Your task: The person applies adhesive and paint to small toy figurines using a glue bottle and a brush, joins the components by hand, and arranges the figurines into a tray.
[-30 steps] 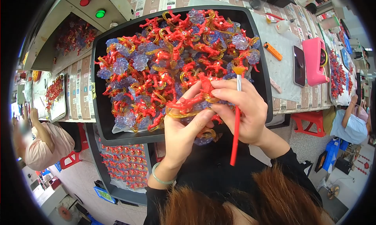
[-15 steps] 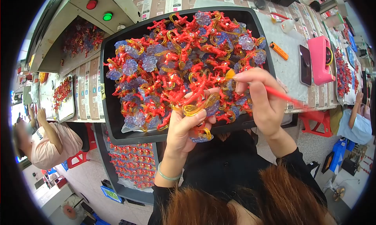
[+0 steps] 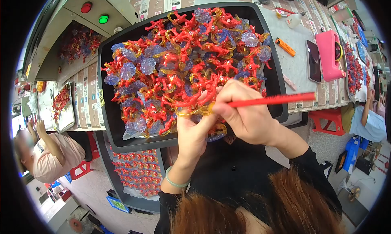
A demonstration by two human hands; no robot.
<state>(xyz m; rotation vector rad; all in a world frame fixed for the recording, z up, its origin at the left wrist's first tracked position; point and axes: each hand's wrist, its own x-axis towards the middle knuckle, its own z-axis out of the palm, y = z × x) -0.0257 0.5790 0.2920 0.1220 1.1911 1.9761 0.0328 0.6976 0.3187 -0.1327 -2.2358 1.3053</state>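
Observation:
My left hand (image 3: 192, 138) is closed around a small red toy figurine (image 3: 210, 92) with a clear yellow swirl, held just above the near side of a black tray (image 3: 191, 143). A thin red-handled paintbrush (image 3: 281, 99) is pinched in my right hand (image 3: 246, 118), its handle pointing right. My fingers hide the brush tip, which is close to the figurine's yellow swirl; contact cannot be made out. Beneath both hands, the tray holds a heap of similar red figurines (image 3: 179, 42) with yellow swirls and bluish-purple clear bases.
Right of the tray lie an orange lighter-like item (image 3: 285, 47), a phone (image 3: 313, 61) and a pink tape dispenser (image 3: 330, 57). A grey machine (image 3: 93, 8) with red and green buttons stands at left. Rows of figurines (image 3: 138, 173) fill a lower crate. Other people sit left and right.
My right hand has moved left and down, bringing the brush from beside the figurine onto its yellow part. My left hand keeps holding the figurine. The view has shifted slightly.

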